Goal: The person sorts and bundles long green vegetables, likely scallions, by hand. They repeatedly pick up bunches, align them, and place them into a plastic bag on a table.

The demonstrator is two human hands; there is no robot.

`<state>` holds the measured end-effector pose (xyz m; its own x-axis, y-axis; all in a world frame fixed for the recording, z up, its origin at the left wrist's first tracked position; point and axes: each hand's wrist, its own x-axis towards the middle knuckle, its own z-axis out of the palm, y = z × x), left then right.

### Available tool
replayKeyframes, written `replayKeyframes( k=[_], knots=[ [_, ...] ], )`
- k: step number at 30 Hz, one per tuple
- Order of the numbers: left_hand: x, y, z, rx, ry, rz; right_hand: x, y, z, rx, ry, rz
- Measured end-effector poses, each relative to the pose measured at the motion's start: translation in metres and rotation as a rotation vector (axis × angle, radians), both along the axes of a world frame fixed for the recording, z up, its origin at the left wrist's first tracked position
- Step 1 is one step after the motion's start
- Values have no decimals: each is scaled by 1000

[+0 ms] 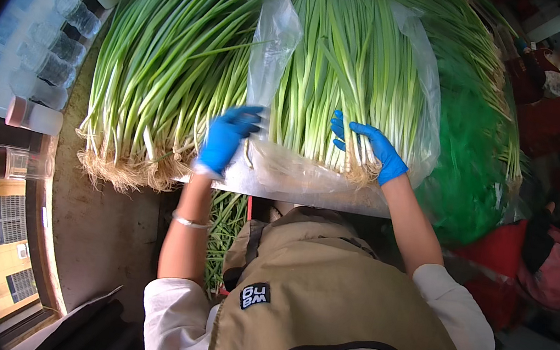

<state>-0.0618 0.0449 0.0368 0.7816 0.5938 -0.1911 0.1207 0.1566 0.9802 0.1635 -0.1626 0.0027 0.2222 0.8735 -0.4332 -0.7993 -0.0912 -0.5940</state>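
Observation:
My right hand (370, 147), in a blue glove, is closed around a small bunch of green onions (357, 137) near their white stems, roots hanging below the fingers. The bunch lies over a row of cleaned green onions (306, 103) on a clear plastic bag (291, 168) at the metal table's edge (319, 200). My left hand (232, 133), gloved in blue too and slightly blurred, has its fingers apart beside the bag's left side, with nothing visible in it. Left of it lies a large pile of green onions with shaggy roots (146, 97).
Plastic bottles (80, 12) and lidded jars (36, 116) line the window ledge at left. Green plastic bags (461, 163) lie right of the row, beside more onions. Green trimmings (223, 237) sit below the table. Two other people (552, 261) are at the right.

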Motion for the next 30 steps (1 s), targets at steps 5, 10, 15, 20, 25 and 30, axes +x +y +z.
replayKeyframes(
  k=[5, 10, 15, 20, 25, 30],
  knots=[
    [56, -79, -39, -414, 95, -246, -15, 9, 2, 103, -33, 47],
    [70, -106, -61, -614, 15, -136, -19, 10, -21, -18, -186, 28],
    [71, -107, -67, -147, 103, -162, -27, 12, -14, -229, -397, -30],
    [65, -100, -55, -730, -91, -172, -9, 3, 6, -238, -500, -59],
    [68, -104, -64, -683, -49, -167, -3, 5, -9, -230, -302, -24],
    [80, -110, -65, -466, 44, -61, -5, 6, 3, -264, -583, 37]
  ],
)
